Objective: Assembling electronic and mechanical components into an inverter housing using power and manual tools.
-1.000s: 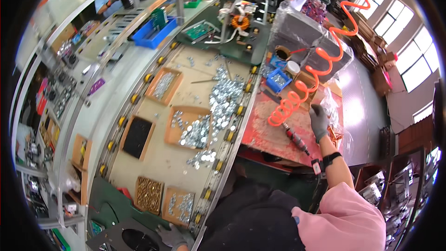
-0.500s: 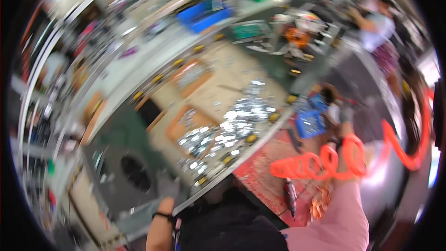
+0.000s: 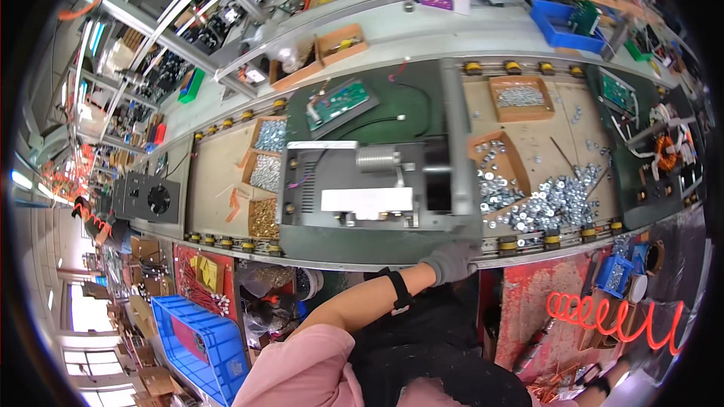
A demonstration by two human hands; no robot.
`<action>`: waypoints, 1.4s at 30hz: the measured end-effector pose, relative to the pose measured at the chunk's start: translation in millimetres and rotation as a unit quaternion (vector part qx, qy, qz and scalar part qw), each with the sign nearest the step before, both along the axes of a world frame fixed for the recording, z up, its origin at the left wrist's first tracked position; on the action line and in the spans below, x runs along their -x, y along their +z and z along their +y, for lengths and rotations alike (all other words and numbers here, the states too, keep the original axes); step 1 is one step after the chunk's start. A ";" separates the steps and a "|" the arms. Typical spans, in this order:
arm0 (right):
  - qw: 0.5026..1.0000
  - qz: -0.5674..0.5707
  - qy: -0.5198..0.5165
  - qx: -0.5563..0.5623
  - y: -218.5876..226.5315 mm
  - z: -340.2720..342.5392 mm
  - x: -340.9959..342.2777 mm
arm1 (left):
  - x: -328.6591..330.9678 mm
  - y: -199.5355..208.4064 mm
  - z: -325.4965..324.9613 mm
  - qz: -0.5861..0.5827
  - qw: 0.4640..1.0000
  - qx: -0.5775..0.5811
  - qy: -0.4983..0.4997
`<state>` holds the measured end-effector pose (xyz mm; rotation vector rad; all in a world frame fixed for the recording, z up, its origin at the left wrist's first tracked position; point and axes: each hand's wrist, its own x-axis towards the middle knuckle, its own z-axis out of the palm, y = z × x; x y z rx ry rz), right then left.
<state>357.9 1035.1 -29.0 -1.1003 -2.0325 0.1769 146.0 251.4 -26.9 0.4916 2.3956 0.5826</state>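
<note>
My left hand (image 3: 451,261), in a grey glove, is at the near right corner of a green board (image 3: 354,245), its fingers curled at the edge. On that board lies an open dark grey metal case (image 3: 309,207) with a silver ribbed cylinder (image 3: 377,158) and a white rectangular block (image 3: 366,202) inside. A green circuit board (image 3: 339,103) and loose wires lie behind the case. My right forearm (image 3: 596,387) reaches out low at the right; its hand (image 3: 620,369) is dim and small, so the fingers cannot be made out.
Loose shiny washers and nuts (image 3: 554,203) lie right of the board, by wooden trays (image 3: 522,117). Another green board (image 3: 645,203) with parts stands farther right. Yellow-black rollers (image 3: 508,243) line the track. A red coiled hose (image 3: 603,316) hangs at right; a blue crate (image 3: 215,362) stands lower left.
The view has swung round to the left and steadied. My left hand stays at the corner of the board with the case. My right hand is now lower, near the right bottom rim.
</note>
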 end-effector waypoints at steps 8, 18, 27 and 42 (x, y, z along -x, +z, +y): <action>0.985 0.117 0.119 0.031 132.7 -459.7 44.9 | -45.1 32.7 -194.6 0.008 0.990 -0.112 0.081; 0.743 0.293 0.530 0.284 182.3 -795.1 153.1 | -41.0 5.8 -410.2 0.256 0.817 0.116 0.502; 0.561 -0.042 0.634 0.531 107.2 -1038.7 272.2 | -23.3 -37.4 -425.4 0.146 0.876 0.069 0.454; 0.606 -0.189 0.772 0.031 76.1 -1046.4 288.4 | -21.5 -44.7 -418.5 0.236 0.855 0.019 0.461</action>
